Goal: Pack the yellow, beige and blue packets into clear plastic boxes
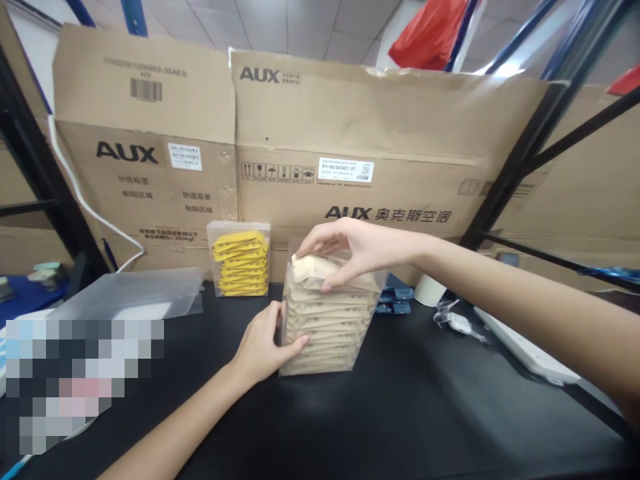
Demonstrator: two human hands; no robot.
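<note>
A clear plastic box (pixel 325 333) stands on the black table in front of me, filled with a stack of cream-coloured packets. My left hand (pixel 263 340) grips its left side, thumb across the front and the other fingers behind, out of sight. Over the open top, my right hand (pixel 345 250) has its fingers and thumb closed around the uppermost cream packet (pixel 313 269), which lies at the top of the stack inside the box.
Behind to the left stands another clear box of yellow packets (pixel 243 263). Dark blue packets (pixel 397 299), a white roll (pixel 430 291) and a bagged white item (pixel 460 323) sit to the right. Clear plastic sheets (pixel 135 293) lie left. Cardboard (pixel 400 127) walls the back.
</note>
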